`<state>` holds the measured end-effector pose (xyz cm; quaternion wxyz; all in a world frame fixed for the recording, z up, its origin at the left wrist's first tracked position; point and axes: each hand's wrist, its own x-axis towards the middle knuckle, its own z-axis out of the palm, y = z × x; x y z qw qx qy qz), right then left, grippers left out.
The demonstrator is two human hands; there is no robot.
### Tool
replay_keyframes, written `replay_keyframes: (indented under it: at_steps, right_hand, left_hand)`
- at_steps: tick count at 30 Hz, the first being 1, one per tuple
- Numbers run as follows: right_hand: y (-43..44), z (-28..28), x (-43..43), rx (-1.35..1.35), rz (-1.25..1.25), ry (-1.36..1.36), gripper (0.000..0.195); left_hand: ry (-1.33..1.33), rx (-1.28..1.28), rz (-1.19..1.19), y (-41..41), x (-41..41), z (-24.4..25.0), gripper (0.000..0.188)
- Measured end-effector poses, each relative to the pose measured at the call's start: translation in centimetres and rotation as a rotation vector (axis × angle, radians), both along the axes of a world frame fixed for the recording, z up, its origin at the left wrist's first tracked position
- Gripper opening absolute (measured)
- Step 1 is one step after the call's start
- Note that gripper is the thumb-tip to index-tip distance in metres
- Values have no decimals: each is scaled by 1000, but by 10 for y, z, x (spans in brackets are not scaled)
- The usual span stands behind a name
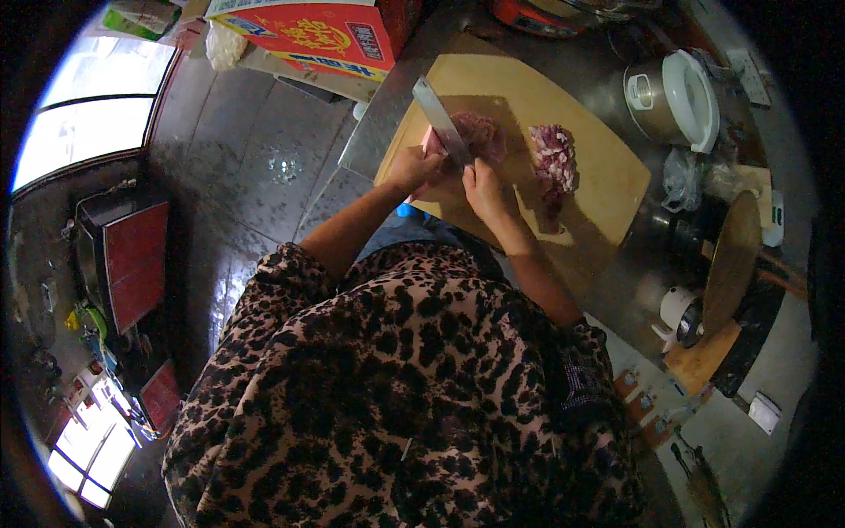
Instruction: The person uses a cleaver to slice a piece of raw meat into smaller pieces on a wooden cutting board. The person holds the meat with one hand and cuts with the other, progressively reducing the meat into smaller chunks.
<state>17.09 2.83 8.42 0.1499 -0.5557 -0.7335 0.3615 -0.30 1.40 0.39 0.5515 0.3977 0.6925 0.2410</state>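
My right hand (pixel 487 190) grips the handle of a cleaver (pixel 438 119), its broad blade slanting up and to the left across a piece of raw meat (pixel 480 132). Left of the blade, my left hand (pixel 416 166) presses on a pinkish part of the meat with its fingers curled. Under both lies a large wooden cutting board (pixel 594 158). A separate heap of cut raw meat (pixel 553 155), red with white fat, sits on the board to the right of my right hand. The blade's lower edge, where it meets the meat, is partly hidden.
A metal counter (pixel 370 135) carries the board. Beyond its left end stands a red printed carton (pixel 323 39). To the right are a rice cooker (pixel 673 99), a clear plastic bag (pixel 683 178), a large round lid (pixel 731 264) and a white mug (pixel 676 307). Wet floor tiles (pixel 264 152) lie left.
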Motion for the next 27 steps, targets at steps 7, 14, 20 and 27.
replay_keyframes:
  at_steps: [7, 14, 20, 27]
  right_hand:
    - [9, -31, 21, -133, -74, 205, 26]
    - [-17, 39, 40, -193, 85, -130, 26]
    - [-26, 34, 39, -188, 57, -117, 24]
    - [-3, 10, 5, -33, 57, -91, 26]
  left_hand:
    - [-264, -123, 197, -11, -7, -6, 34]
    - [-227, -93, 160, -11, -3, 8, 30]
    - [-194, -118, 161, -10, 5, 20, 30]
    - [-63, -36, 102, -16, 1, -11, 37]
